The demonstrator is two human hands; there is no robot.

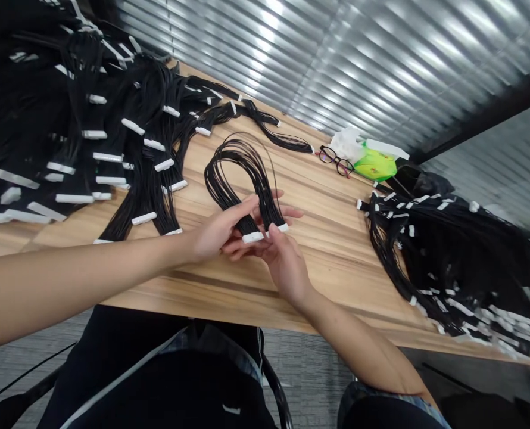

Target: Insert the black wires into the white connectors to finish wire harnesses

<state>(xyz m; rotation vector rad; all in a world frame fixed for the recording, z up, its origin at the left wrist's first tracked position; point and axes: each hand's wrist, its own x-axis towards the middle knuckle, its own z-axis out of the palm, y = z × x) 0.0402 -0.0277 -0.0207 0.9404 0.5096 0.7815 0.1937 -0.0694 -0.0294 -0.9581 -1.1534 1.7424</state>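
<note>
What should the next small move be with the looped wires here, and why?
Perhaps the left hand should tuck in the single thin black wire: it arcs wide of the looped bundle of black wires, while the right hand already has a grip by the bundle's small white connectors and could steady it.

Black wire bundle (pixel 264 189), looped, one strand (pixel 273 168) straying; white end connectors (pixel 252 237) side by side, in left hand (pixel 223 232) and right hand (pixel 287 259).
</note>
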